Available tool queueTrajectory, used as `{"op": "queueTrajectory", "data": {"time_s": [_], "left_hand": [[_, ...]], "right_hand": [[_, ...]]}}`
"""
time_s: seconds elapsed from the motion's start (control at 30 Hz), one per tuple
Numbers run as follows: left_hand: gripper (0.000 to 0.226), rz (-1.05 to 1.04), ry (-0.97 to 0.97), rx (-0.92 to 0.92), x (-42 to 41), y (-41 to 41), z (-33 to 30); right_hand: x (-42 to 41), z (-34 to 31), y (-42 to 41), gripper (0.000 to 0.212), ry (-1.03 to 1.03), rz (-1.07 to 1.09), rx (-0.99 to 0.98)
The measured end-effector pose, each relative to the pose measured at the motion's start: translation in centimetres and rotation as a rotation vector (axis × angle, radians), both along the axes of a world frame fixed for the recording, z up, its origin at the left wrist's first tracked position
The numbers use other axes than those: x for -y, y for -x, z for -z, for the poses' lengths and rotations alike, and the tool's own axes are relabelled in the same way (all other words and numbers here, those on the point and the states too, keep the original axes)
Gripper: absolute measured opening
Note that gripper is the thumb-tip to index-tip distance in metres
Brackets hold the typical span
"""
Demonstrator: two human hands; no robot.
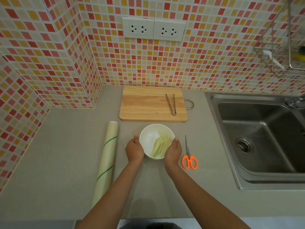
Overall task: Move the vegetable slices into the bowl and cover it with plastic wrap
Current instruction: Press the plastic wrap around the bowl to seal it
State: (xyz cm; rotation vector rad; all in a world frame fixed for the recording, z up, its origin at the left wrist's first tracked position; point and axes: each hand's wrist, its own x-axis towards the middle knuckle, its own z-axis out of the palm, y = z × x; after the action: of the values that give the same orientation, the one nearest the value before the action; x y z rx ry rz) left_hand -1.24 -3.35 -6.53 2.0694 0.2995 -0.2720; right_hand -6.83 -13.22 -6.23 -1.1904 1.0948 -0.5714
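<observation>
Cupping the bowl (149, 136) from both sides, I've got the pale green vegetable slices (160, 146) already lying inside it, bunched toward its right half. Bowl sits on the bench (66, 154), just in front of the cutting board (151, 103). Left hand (134, 150) presses against the bowl's left wall, right hand (173, 151) against the right wall; fingers on both look curved round the outside, gripping the bowl, nothing else held. Can't tell if there's film over the rim yet; no sheen or edge I can make out.

My read: slices are in, so the wrap step is what's on. To do it well I'd keep the bowl flat and steady, not tilt it, since the slices lean on one side. One hand should let go and reach for the plastic wrap roll (106, 161), lying near the bowl's left. Pull a sheet wider than the rim, stretch it taut, press down round the wall. Scissors (189, 160) lie just right of the bowl for cutting the sheet.

Tongs (171, 104) rest on the board, no slices left there. Sink (257, 138) is well off to the right.
</observation>
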Motion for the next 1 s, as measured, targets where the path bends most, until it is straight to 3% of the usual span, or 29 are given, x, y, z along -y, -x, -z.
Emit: {"op": "queueTrajectory", "data": {"time_s": [0.2,0.3,0.37,0.53,0.67,0.8,0.93,1.0], "left_hand": [[0.059,0.062,-0.061,-0.026,-0.6,-1.2,-0.3],[0.058,0.079,-0.06,0.011,-0.8,-1.6,-0.6],[0.059,0.087,-0.05,0.019,-0.9,-1.5,-0.8],[0.061,0.129,-0.082,-0.041,-1.0,-0.6,-0.4],[0.057,0.104,0.02,-0.021,-1.0,-1.0,-0.4],[0.06,-0.073,0.246,-0.11,-1.4,-1.4,-0.2],[0.067,0.016,0.205,-0.205,-1.3,-1.7,-0.6],[0.059,0.041,0.193,-0.187,-1.3,-2.0,-0.6]], "right_hand": [[0.9,-0.1,0.4,0.038,0.046,-0.086,-0.076],[2.0,-0.8,0.6,0.048,0.224,-0.115,-0.107],[2.9,-1.6,0.3,0.044,0.317,-0.141,-0.11],[3.3,-2.0,-0.8,0.034,0.281,-0.394,-0.101],[3.2,-1.4,-0.9,0.031,0.333,-0.382,-0.143],[3.2,-1.2,-1.0,0.031,0.316,-0.36,-0.158],[2.8,-1.1,-0.9,0.03,0.336,-0.334,-0.153],[2.7,-1.1,-0.8,0.031,0.34,-0.327,-0.156]]}}
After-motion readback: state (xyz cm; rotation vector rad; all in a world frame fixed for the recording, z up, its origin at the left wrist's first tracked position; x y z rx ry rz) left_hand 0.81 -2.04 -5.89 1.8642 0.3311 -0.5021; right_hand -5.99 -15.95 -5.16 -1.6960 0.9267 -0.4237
